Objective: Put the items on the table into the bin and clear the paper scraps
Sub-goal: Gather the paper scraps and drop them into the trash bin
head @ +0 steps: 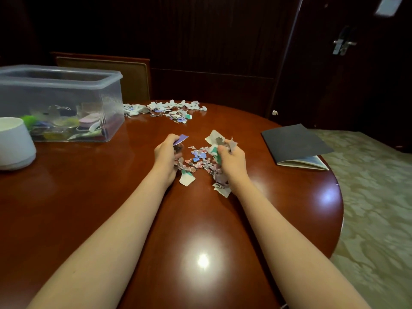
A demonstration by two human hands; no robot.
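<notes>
Scraps (199, 158) of torn paper lie on the table (200, 219) between both hands: the left hand (167, 156) clutches a bunch, the right hand (230, 160) grips crumpled pieces too. A second heap (169, 109) waits at twelve o'clock, the clear bin (60, 101) at ten. Cupping both palms together underneath should keep small bits from spilling.

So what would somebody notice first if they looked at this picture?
Probably the two hands in the middle of the shiny brown table: the left hand and the right hand each grip a bunch of colourful paper scraps, with loose bits lying between them. Next comes the second scrap pile farther back, beside the clear bin on the left, which holds small items.
</notes>
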